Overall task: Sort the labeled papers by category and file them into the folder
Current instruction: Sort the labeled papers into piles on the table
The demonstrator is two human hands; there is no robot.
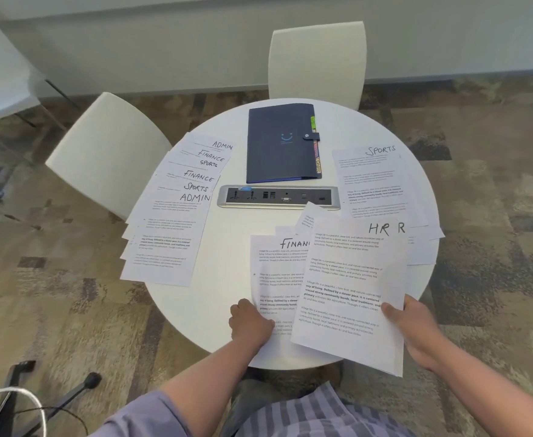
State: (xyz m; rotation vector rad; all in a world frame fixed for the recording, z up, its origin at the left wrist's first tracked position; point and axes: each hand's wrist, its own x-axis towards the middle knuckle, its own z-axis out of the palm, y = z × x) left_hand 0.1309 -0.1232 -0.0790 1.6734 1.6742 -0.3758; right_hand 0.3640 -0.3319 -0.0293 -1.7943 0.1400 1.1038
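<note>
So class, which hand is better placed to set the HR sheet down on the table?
Right. The right hand already pinches the HR sheet at its edge, while the left hand rests on the FINANCE sheet.

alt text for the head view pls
At a round white table, the right hand lifts an HR sheet while the left hand grips a FINANCE sheet. Beyond lie a closed navy folder, a fanned unsorted stack and a SPORTS sheet.

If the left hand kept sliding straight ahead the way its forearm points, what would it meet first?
Probably only more of the Finance sheet that the left hand already rests on; beyond that, the power strip.
</note>
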